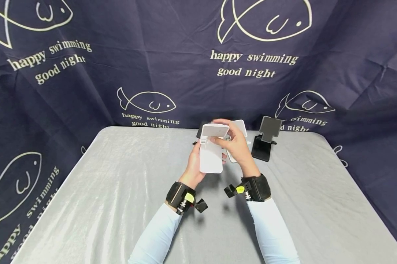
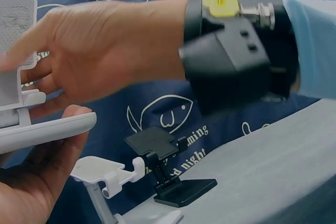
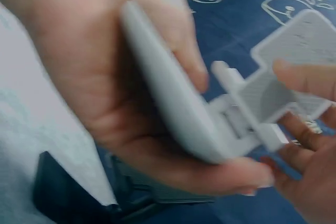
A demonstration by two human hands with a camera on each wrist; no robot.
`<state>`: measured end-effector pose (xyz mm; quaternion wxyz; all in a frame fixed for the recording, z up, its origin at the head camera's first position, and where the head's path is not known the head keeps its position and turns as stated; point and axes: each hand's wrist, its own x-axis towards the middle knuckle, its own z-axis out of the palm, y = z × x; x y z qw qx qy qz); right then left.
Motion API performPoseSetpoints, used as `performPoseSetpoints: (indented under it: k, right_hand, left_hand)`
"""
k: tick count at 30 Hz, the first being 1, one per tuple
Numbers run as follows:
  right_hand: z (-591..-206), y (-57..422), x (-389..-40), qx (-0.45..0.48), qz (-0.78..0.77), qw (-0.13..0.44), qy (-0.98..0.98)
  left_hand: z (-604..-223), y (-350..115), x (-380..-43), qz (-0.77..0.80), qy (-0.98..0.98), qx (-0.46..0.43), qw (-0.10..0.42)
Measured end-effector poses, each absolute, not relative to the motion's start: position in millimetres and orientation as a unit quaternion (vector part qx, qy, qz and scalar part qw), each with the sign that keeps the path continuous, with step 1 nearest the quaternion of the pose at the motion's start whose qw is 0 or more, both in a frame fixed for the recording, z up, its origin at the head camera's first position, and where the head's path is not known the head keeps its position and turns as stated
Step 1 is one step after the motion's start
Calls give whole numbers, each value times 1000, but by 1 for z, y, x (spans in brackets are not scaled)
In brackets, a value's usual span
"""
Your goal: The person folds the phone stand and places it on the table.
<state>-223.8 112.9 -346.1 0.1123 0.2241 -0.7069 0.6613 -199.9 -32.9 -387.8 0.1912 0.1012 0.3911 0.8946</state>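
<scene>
A white folding phone stand (image 1: 211,159) is held up over the table between both hands. My left hand (image 1: 193,165) grips its flat base, with the fingers and thumb around the edges in the right wrist view. My right hand (image 1: 238,146) pinches the stand's upper plate (image 3: 304,45), thumb on its front face and fingers behind. The plate is tilted away from the base, and the hinge (image 3: 239,121) between them shows in the right wrist view. Part of the plate's far edge is covered by the right fingers.
At the table's back, a second white phone stand (image 1: 240,127) is partly hidden behind the right hand. A black phone stand (image 1: 266,143) stands unfolded to its right. Another black one (image 1: 201,131) peeks out behind the held stand. Dark blue fish-print cloth (image 1: 198,73) hangs behind the grey table (image 1: 119,183).
</scene>
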Motion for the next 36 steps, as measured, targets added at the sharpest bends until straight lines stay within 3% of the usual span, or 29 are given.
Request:
performPoseSetpoints:
  k: [4,8,14,19,26,30,36]
  right_hand:
    - [-330,127,-222,242,685,117,-677]
    - [-308,135,-217,232,670,157,-687]
    - [-285,130,-214,272,497,210,-797]
    - [-283,119,-213,313,370,162,-860]
    - [-286,117,-214,356,371,76,-854]
    - [-289,116,-214,359,372,72,-853]
    - [-298,111,-209,392,363,111,-838]
  left_hand:
    - [-390,-31,-202,898,375,112,200]
    - [-391,-29,-202,902,365,109,204]
    - [-391,-29,-201,901,357,117,217]
    - [-391,-30,-200,893,381,106,214]
    - [-393,-29,-201,895,372,118,216]
    - [-394,-29,-201,897,363,122,221]
    - [-393,-31,-201,898,371,108,210]
